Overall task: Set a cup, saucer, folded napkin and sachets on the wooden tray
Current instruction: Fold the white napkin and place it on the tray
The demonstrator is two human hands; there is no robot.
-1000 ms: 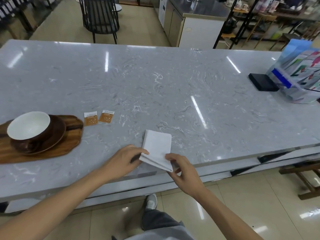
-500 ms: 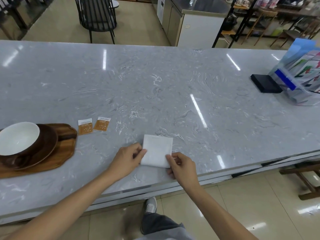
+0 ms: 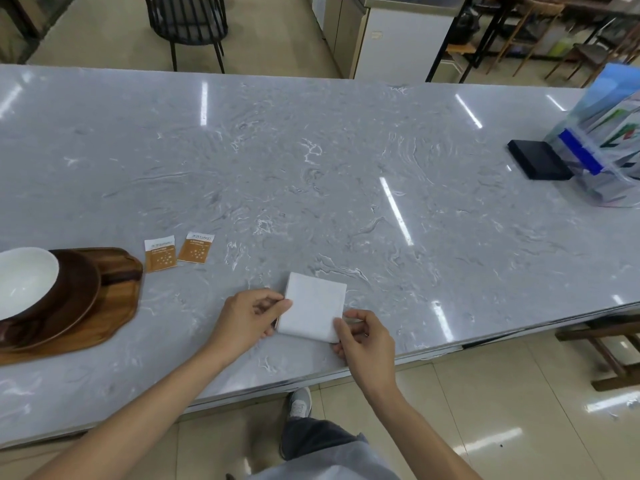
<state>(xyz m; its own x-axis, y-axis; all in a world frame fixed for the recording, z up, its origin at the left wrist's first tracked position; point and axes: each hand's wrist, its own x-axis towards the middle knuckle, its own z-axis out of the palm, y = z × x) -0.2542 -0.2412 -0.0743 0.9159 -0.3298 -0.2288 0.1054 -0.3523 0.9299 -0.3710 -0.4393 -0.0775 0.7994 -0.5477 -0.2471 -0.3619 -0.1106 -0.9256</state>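
Spanning the view, a grey marble tabletop (image 3: 311, 161) carries a wooden tray (image 3: 114, 306) at far left, cup (image 3: 24, 282) and saucer (image 3: 76, 299) already on it, two sachets (image 3: 178, 252) beside it. My left hand (image 3: 247, 320) and right hand (image 3: 363, 336), each grip pinching a near corner, hold the folded napkin (image 3: 315, 306) flat; next it likely needs lifting left onto the tray.

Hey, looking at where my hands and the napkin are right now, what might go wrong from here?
1. The napkin is pinched only at its near corners by the left hand and right hand, so the folds may fall open when lifted.
2. It lies near the table edge and might slide off.
3. The sachets lie between napkin and tray, so a low carry might sweep them aside.
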